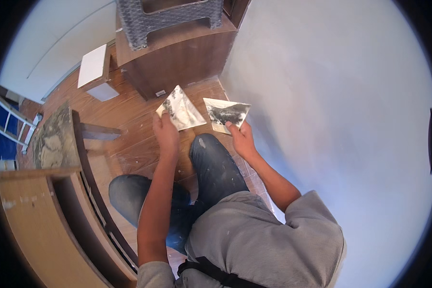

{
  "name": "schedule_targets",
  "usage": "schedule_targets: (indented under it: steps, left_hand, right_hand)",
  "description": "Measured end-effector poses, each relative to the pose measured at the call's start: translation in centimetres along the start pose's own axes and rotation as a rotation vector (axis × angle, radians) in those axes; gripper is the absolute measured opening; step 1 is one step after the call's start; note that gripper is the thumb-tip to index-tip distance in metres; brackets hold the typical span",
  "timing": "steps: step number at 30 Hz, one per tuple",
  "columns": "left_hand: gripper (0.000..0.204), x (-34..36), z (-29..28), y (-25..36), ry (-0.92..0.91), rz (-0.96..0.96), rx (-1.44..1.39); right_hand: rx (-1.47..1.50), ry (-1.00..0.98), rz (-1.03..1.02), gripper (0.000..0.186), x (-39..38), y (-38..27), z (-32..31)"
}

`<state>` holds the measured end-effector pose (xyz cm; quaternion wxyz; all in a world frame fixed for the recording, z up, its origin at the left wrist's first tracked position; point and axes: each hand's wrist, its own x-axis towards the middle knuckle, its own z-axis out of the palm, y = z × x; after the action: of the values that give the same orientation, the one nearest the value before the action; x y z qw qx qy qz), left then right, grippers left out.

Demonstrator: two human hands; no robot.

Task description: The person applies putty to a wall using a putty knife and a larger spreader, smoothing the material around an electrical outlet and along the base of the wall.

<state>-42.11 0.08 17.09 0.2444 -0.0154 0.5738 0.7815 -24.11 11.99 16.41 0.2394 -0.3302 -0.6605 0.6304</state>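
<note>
My left hand (165,126) grips a shiny, pale gold-silver triangular piece (182,108) by its lower left corner, fingers closed on it. To its right, my right hand (240,137) pinches a second shiny piece (221,108), four-sided with dark reflections, by its lower edge. The two pieces are held apart, side by side, over the wood-patterned floor (139,144) just beyond my bent knees (209,158).
Ahead, a brown wooden cabinet (177,62) bears a grey plastic stool (173,24). A white block (91,69) is beside it. At left are a stained board (55,137), a wooden drawer unit (29,221) and a white frame (12,122). A pale wall (345,120) runs along the right.
</note>
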Motion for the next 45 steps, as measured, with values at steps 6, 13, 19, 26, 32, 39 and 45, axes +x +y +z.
schedule_targets:
  steps: [6,13,19,26,32,39,45]
  left_hand:
    - [0.024,-4.6,1.7,1.1,0.026,0.287,-0.062]
    - [0.025,-11.4,-0.6,3.5,0.086,0.230,-0.187]
    - [0.026,-14.2,-2.5,8.4,0.050,0.207,-0.176]
    - [0.027,-13.6,-7.8,9.9,0.142,0.286,0.277]
    - [0.029,-14.2,-9.5,7.9,0.174,0.225,0.260]
    - [0.029,-14.7,-10.0,7.9,0.049,0.288,0.284]
    - [0.028,-16.9,-10.1,10.0,-0.003,0.352,0.224]
  right_hand:
    - [-0.548,-0.242,-0.592,0.041,-4.4,-8.2,-1.0]
    - [-0.758,-0.393,-0.689,0.061,-4.9,-7.3,0.5]
    - [-0.826,-0.387,-0.651,0.058,-4.9,-6.7,1.3]
    - [-0.711,-0.314,-1.114,0.057,-5.6,-9.9,1.4]
    - [-0.860,-0.383,-1.220,0.054,-8.2,-9.1,2.3]
    - [-1.007,-0.364,-1.325,0.040,-10.9,-10.5,2.2]
    - [-1.212,-0.322,-1.390,0.044,-13.0,-15.1,1.2]
